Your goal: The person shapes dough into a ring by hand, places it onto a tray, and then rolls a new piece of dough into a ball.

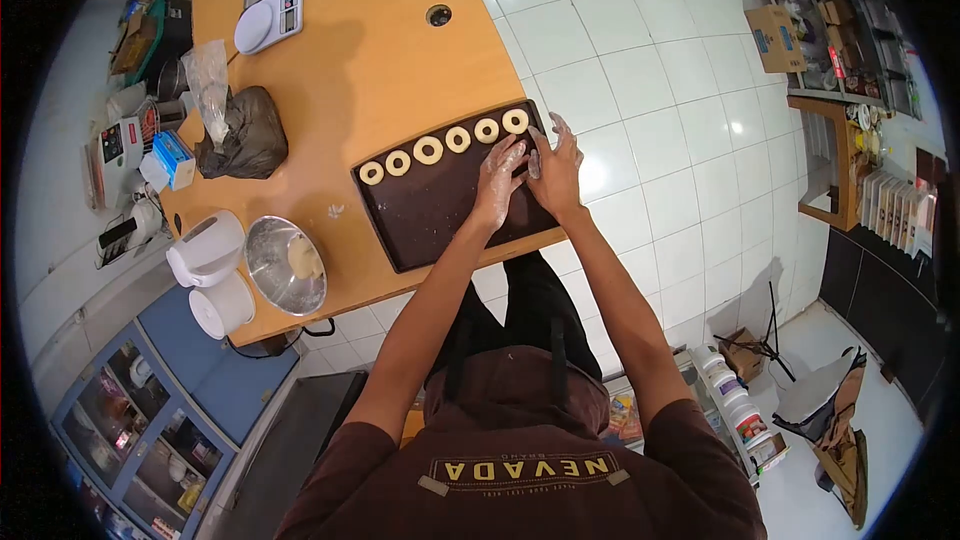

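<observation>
A dark baking tray point(420, 218) lies on the near part of the wooden table. Along its far edge runs a row of several pale dough rings point(428, 149). My left hand point(499, 178), dusted with flour, hovers over the tray's right part just below the row, fingers and thumb apart. Beside it, my right hand point(556, 165) is at the tray's right edge with fingers spread, its thumb side toward the left hand. No dough shows between the hands, though their undersides are hidden. Left of the tray stands a metal bowl point(262, 252) with a dough lump point(304, 258) in it.
White plastic containers point(222, 306) stand left of the bowl. Farther back on the wooden table point(370, 50) are a dark plastic bag point(250, 130) and a white kitchen scale point(270, 20). White floor tiles point(640, 110) border the table's right side; shelves line the far right.
</observation>
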A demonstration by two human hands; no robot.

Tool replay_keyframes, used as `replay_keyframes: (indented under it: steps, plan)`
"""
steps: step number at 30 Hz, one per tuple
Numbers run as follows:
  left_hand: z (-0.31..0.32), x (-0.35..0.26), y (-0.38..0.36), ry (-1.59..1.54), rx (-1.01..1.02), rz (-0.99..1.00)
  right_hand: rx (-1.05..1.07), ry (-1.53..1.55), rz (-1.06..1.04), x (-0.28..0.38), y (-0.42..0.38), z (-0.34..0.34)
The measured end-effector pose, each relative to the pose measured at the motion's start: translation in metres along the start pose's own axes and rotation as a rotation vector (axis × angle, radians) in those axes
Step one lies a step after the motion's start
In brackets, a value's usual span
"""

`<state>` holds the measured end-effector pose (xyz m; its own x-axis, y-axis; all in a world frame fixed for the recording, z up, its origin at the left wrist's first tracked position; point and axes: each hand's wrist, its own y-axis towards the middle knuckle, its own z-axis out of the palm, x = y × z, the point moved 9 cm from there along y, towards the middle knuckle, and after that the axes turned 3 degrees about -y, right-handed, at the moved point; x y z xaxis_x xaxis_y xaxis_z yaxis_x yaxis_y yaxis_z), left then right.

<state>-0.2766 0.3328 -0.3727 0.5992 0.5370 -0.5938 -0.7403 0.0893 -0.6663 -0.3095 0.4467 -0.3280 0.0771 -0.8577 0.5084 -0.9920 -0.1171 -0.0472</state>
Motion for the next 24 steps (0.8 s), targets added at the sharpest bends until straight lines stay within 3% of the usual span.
replay_keyframes:
  steps: [7, 15, 24]
  plan:
    - [-0.013, 0.013, -0.024, 0.182, -0.026, -0.094, -0.046, 0.073, 0.011, 0.003, -0.02, -0.008]
    - [-0.087, 0.012, -0.131, 0.333, -0.073, -0.157, -0.078, 0.147, 0.03, 0.024, -0.074, -0.031]
    - [-0.196, -0.044, -0.221, 0.382, -0.203, -0.011, 0.061, 0.196, -0.137, 0.099, -0.105, -0.021]
